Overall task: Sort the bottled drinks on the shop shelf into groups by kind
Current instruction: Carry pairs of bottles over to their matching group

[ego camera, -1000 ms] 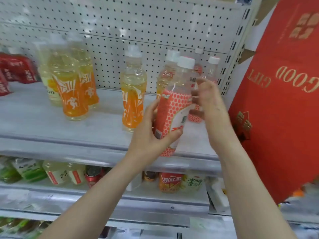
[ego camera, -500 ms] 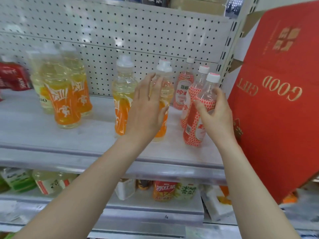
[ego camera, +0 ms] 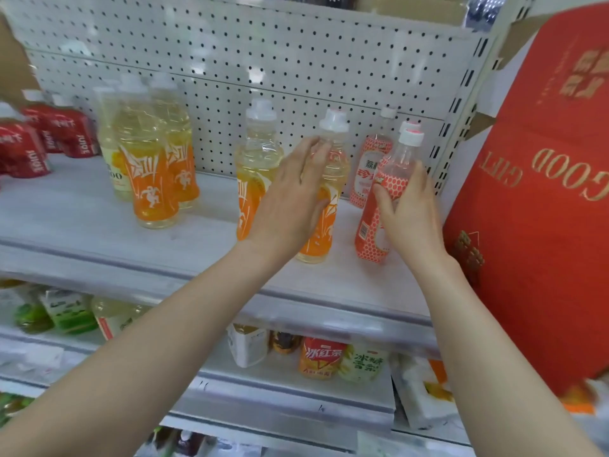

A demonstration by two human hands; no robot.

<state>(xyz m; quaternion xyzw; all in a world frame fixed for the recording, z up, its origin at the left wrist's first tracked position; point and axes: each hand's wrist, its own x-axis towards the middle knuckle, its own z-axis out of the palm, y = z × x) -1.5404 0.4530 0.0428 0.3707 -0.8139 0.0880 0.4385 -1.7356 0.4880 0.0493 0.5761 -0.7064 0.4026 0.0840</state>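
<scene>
On the upper grey shelf (ego camera: 82, 232), seen from the head camera, the right hand (ego camera: 412, 219) grips a clear bottle with a red honeycomb label (ego camera: 370, 232), thumb and fingers curled round its middle. The bottle leans with its white cap toward the right. Its base is down at the shelf surface near the front edge, though I cannot tell whether it rests there.

Just to its left, the left hand (ego camera: 290, 196) is open, with straight fingers laid against an orange-labelled drink bottle (ego camera: 324, 225) that stands upright. A second orange-labelled bottle (ego camera: 253, 179) stands just beside the hand on its left.

Well apart to the left is a cluster of two more orange-labelled bottles (ego camera: 148, 179) and a pale yellow one (ego camera: 112, 159). Red juice bottles (ego camera: 23, 153) sit at the far left.

Behind the gripped bottle, by the pegboard back panel (ego camera: 230, 44), stands a red-and-white labelled bottle (ego camera: 370, 166). A red gift box (ego camera: 543, 192) fills the right side. Mixed drinks, among them an iced tea bottle (ego camera: 321, 357), stand on the shelf below.
</scene>
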